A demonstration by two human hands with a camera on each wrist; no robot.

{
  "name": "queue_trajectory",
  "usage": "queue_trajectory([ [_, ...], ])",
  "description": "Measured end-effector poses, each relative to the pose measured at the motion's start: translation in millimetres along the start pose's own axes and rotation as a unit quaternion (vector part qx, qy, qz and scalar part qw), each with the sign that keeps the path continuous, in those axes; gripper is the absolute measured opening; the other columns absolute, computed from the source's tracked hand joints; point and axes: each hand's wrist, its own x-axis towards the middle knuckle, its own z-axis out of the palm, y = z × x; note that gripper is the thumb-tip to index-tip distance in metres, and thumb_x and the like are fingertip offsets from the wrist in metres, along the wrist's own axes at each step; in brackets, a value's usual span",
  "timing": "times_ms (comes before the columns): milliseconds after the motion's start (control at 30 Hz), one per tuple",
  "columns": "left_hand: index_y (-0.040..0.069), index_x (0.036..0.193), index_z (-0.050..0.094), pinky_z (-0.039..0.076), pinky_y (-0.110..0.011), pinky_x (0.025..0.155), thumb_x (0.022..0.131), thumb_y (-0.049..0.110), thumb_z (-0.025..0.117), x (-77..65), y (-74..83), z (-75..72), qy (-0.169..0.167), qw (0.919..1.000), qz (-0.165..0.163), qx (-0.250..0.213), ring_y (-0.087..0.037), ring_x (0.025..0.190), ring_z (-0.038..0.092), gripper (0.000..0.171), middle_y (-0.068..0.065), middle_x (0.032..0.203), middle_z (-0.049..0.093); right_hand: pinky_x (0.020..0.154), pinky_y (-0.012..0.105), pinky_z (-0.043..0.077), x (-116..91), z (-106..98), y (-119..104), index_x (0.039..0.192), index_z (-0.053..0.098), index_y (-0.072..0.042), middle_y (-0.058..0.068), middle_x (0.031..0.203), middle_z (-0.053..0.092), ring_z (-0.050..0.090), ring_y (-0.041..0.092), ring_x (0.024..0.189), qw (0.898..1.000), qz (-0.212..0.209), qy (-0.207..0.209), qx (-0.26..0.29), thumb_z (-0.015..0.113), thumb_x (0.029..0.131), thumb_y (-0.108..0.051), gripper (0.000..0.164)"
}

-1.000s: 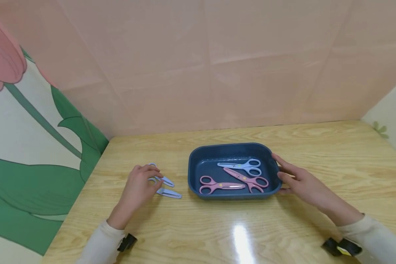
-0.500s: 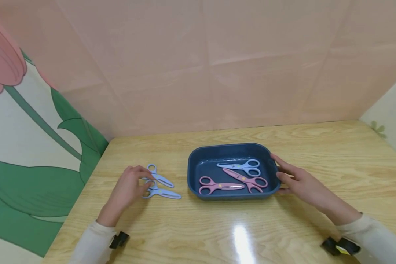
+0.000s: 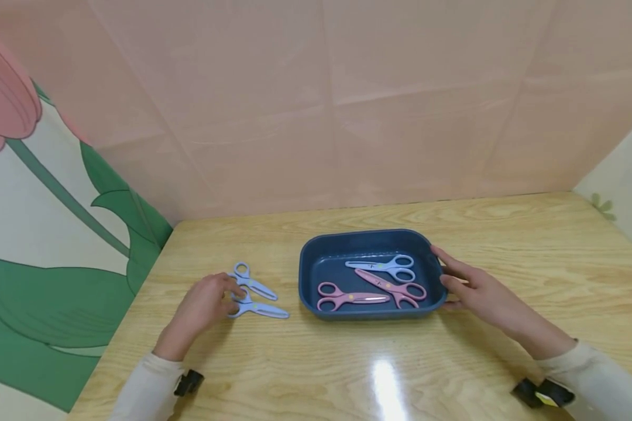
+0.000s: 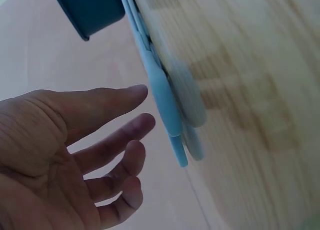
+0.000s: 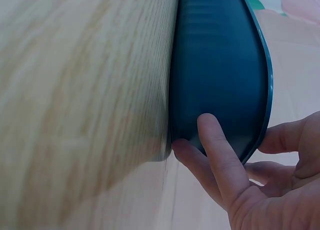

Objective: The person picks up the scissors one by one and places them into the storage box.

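Two pairs of light blue scissors lie on the table beside my left hand (image 3: 197, 313): the farther pair (image 3: 262, 290) and the nearer pair (image 3: 270, 310). In the left wrist view the thumb and loosely bent fingers stand apart, just off the blue handles (image 4: 162, 98), holding nothing. My right hand (image 3: 484, 295) grips the right end of a dark blue tray (image 3: 368, 315), thumb at its rim and fingers along the outer wall (image 5: 220, 65). Inside the tray are one blue pair of scissors (image 3: 371, 265) and two pink pairs, one left (image 3: 347, 296), one right (image 3: 381, 282).
The wood-grain table (image 3: 295, 374) runs back to a pink wall covering (image 3: 347, 117). A tulip-patterned panel (image 3: 84, 304) borders the left side. A black wrist strap (image 3: 188, 383) sits at the left sleeve.
My left hand has drawn back to the left from over the blue scissors, uncovering their handles. It shifts only slightly in the last half second. The right hand and tray stay nearly still.
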Motion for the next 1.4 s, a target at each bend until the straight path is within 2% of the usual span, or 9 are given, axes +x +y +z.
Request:
queue_trajectory([
  [200, 0.014, 0.096, 0.077, 0.054, -0.043, 0.085, 0.073, 0.009, 0.08, -0.9, -1.3, 3.4, -0.022, 0.9995, 0.006, 0.023, -0.028, 0.102, 0.064, 0.023, -0.006, 0.107, 0.069, 0.078, 0.035, 0.059, -1, 0, -1, 0.152, 0.007, -0.035, 0.03, 0.157, 0.006, 0.058, 0.043, 0.117, 1.0, 0.009, 0.0, -0.001, 0.039, 0.103, -0.028, 0.059],
  [400, 0.013, 0.098, 0.075, 0.054, -0.045, 0.088, 0.073, 0.011, 0.08, -1.4, -1.6, 7.9, -0.037, 0.9986, -0.009, 0.037, -0.03, 0.108, 0.064, 0.025, -0.009, 0.117, 0.067, 0.078, 0.034, 0.059, -2, 0, -2, 0.152, 0.006, -0.036, 0.029, 0.157, 0.005, 0.052, 0.047, 0.122, 1.0, 0.011, -0.002, 0.002, 0.039, 0.103, -0.029, 0.059],
  [600, 0.012, 0.096, 0.076, 0.055, -0.042, 0.081, 0.073, 0.012, 0.081, -1.6, 0.2, 7.3, -0.029, 0.9986, -0.015, 0.043, -0.027, 0.101, 0.065, 0.023, -0.007, 0.111, 0.066, 0.078, 0.034, 0.059, -2, 0, -2, 0.152, 0.007, -0.037, 0.029, 0.157, 0.005, 0.057, 0.044, 0.117, 1.0, 0.008, 0.001, -0.001, 0.038, 0.104, -0.029, 0.058],
  [767, 0.014, 0.091, 0.075, 0.054, -0.037, 0.072, 0.072, 0.012, 0.082, -2.0, 1.9, 6.2, -0.038, 0.9979, -0.038, 0.036, -0.023, 0.095, 0.063, 0.02, -0.002, 0.106, 0.061, 0.077, 0.035, 0.059, -1, 1, -3, 0.152, 0.008, -0.036, 0.029, 0.157, 0.006, 0.056, 0.044, 0.118, 1.0, 0.0, 0.002, 0.004, 0.038, 0.103, -0.028, 0.058],
  [933, 0.017, 0.089, 0.074, 0.053, -0.036, 0.07, 0.071, 0.012, 0.082, -2.3, 1.4, 8.5, -0.045, 0.9976, -0.043, 0.033, -0.022, 0.097, 0.061, 0.02, -0.002, 0.106, 0.059, 0.077, 0.035, 0.059, 0, 2, -2, 0.152, 0.007, -0.034, 0.03, 0.156, 0.006, 0.056, 0.045, 0.118, 1.0, 0.001, 0.002, 0.008, 0.038, 0.104, -0.026, 0.058],
  [1033, 0.017, 0.089, 0.073, 0.053, -0.037, 0.073, 0.073, 0.011, 0.081, -2.2, 0.7, 10.5, -0.047, 0.9978, -0.037, 0.029, -0.023, 0.098, 0.06, 0.019, -0.003, 0.108, 0.06, 0.078, 0.036, 0.059, 1, 3, -1, 0.152, 0.006, -0.034, 0.031, 0.156, 0.005, 0.056, 0.045, 0.119, 1.0, 0.003, 0.0, 0.01, 0.037, 0.104, -0.025, 0.058],
  [1200, 0.013, 0.087, 0.069, 0.052, -0.035, 0.078, 0.076, 0.008, 0.078, -2.0, -0.2, 13.3, -0.044, 0.9989, -0.009, 0.016, -0.02, 0.094, 0.059, 0.015, -0.004, 0.105, 0.06, 0.078, 0.036, 0.059, 1, 3, 0, 0.152, 0.006, -0.034, 0.031, 0.156, 0.005, 0.053, 0.047, 0.121, 1.0, 0.004, -0.004, 0.013, 0.037, 0.104, -0.025, 0.058],
  [1400, 0.011, 0.089, 0.066, 0.05, -0.032, 0.075, 0.077, 0.006, 0.077, -2.4, 0.0, 14.1, -0.029, 0.9992, 0.021, 0.016, -0.015, 0.087, 0.057, 0.017, -0.001, 0.099, 0.059, 0.079, 0.036, 0.059, 1, 2, 0, 0.153, 0.006, -0.034, 0.03, 0.156, 0.006, 0.052, 0.047, 0.122, 1.0, 0.001, -0.001, 0.01, 0.037, 0.104, -0.025, 0.058],
])
